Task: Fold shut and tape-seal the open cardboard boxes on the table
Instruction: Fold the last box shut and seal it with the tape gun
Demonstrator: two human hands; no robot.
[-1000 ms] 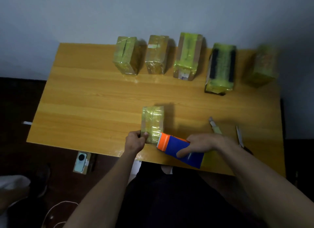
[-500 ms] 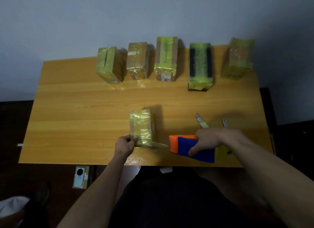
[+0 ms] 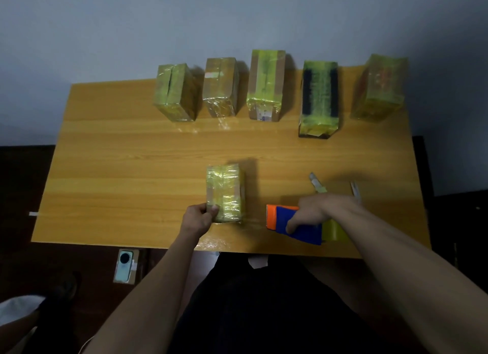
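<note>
Our left hand (image 3: 199, 217) pinches the taped box (image 3: 225, 193) (long axis pointing away), our right hand (image 3: 315, 211) gripping the dispenser (image 3: 293, 225) beside it.

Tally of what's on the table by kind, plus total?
Taped cardboard boxes: 6, five in the back row, one near the front edge
Tape dispenser: 1
Utility knife: 1
Scissors: 1
Total: 9

My left hand (image 3: 198, 218) pinches the near corner of the box (image 3: 225, 193), thumb on top. My right hand (image 3: 315, 214) grips the tape dispenser (image 3: 295, 224), fingers curled, forearm reaching in.
</note>
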